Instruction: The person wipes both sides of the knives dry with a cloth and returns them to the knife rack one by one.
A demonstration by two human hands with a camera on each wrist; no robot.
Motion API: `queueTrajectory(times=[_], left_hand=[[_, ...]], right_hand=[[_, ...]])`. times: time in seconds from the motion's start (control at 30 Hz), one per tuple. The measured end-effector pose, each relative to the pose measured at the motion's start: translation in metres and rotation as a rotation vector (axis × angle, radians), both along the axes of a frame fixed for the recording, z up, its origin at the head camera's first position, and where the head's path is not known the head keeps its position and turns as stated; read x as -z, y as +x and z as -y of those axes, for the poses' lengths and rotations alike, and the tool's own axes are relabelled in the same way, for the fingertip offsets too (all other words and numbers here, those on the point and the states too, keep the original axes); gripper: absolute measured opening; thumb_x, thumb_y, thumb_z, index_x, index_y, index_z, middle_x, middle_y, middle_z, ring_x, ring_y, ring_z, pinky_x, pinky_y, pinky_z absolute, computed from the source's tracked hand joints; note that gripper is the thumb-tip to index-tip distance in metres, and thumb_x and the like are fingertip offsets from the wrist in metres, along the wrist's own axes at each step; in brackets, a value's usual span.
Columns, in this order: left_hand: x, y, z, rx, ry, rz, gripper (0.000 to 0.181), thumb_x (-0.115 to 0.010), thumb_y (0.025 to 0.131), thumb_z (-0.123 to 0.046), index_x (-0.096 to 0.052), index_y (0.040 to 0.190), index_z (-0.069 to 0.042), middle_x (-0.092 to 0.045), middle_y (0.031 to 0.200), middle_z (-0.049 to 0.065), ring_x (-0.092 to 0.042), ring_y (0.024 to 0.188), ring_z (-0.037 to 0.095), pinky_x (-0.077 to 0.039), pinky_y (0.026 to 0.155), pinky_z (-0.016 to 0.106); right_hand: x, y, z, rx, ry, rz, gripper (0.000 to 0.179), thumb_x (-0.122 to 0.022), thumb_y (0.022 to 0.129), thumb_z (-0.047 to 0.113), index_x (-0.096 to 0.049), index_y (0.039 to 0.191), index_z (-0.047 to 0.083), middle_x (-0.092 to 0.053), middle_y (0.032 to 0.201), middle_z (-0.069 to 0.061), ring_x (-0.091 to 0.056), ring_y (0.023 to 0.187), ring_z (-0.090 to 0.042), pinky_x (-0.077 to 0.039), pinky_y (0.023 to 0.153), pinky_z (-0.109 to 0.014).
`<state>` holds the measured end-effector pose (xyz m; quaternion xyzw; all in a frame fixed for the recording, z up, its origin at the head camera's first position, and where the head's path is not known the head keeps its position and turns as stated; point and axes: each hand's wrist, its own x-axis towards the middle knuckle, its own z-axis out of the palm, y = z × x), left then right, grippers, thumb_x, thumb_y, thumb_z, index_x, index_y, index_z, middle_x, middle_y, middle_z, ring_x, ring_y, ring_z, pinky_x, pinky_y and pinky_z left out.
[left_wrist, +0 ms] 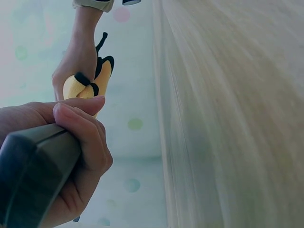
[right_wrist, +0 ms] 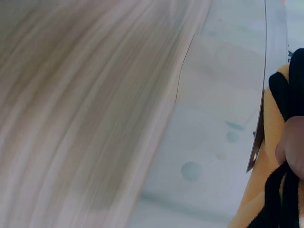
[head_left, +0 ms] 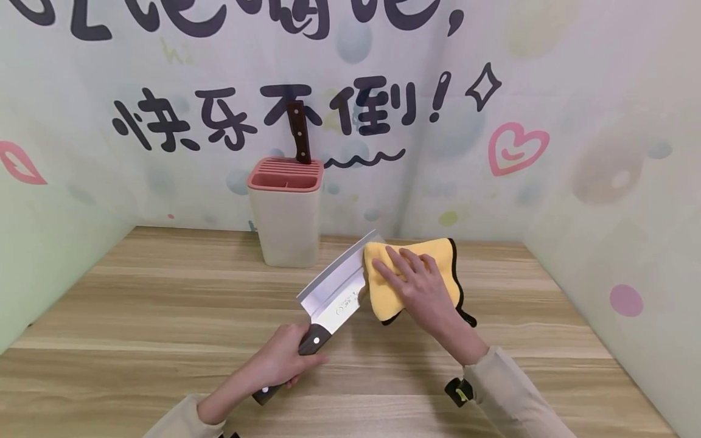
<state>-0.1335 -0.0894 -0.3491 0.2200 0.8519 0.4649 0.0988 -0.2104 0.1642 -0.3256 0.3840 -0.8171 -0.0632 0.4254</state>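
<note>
In the head view my left hand (head_left: 282, 356) grips the dark riveted handle (head_left: 314, 339) of a kitchen cleaver (head_left: 342, 304). Its wide steel blade points up and to the right above the table. My right hand (head_left: 418, 283) holds a yellow cloth (head_left: 446, 261) with black edging against the far end of the blade, hiding that end. The right wrist view shows the cloth (right_wrist: 270, 109) folded beside the blade (right_wrist: 275, 33), the thumb pressed into it. From the left wrist, curled fingers (left_wrist: 85, 137) wrap the handle's butt (left_wrist: 38, 166).
At the back of the wood-grain table (head_left: 164, 292) stands a white knife block (head_left: 287, 225) with a pink slotted top. One dark-handled knife (head_left: 299, 134) sticks up from it. A printed wall sheet (head_left: 438, 182) closes off the back and both sides.
</note>
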Motion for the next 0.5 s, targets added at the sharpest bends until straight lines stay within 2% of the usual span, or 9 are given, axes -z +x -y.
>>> queueTrajectory(times=[0.2,0.4,0.5], left_hand=[[0.000,-0.001,-0.001,0.011,0.006,0.002,0.023,-0.067,0.077,-0.008,-0.045,0.072,-0.002,-0.041,0.041,-0.004,-0.039,0.029,0.004,-0.035,0.027,0.024],[0.001,-0.001,-0.001,0.007,0.005,0.001,0.023,-0.067,0.077,-0.008,-0.045,0.072,-0.002,-0.042,0.042,-0.003,-0.039,0.029,0.004,-0.037,0.027,0.025],[0.002,-0.001,-0.001,0.006,0.010,0.006,0.024,-0.067,0.078,-0.008,-0.044,0.072,-0.002,-0.042,0.042,-0.003,-0.039,0.029,0.004,-0.037,0.027,0.025]], right_hand=[[-0.002,0.007,0.011,-0.009,0.047,-0.033,0.050,-0.062,0.073,-0.003,-0.055,0.119,0.014,-0.054,0.118,-0.014,-0.052,0.100,-0.031,-0.045,0.075,-0.046],[-0.001,0.014,0.023,-0.041,0.090,-0.072,0.045,-0.051,0.077,-0.002,-0.055,0.119,0.015,-0.054,0.120,-0.012,-0.052,0.101,-0.030,-0.045,0.077,-0.043],[0.000,0.018,0.029,-0.058,0.112,-0.106,0.043,-0.050,0.078,-0.001,-0.057,0.118,0.015,-0.054,0.120,-0.011,-0.053,0.101,-0.028,-0.045,0.077,-0.041]])
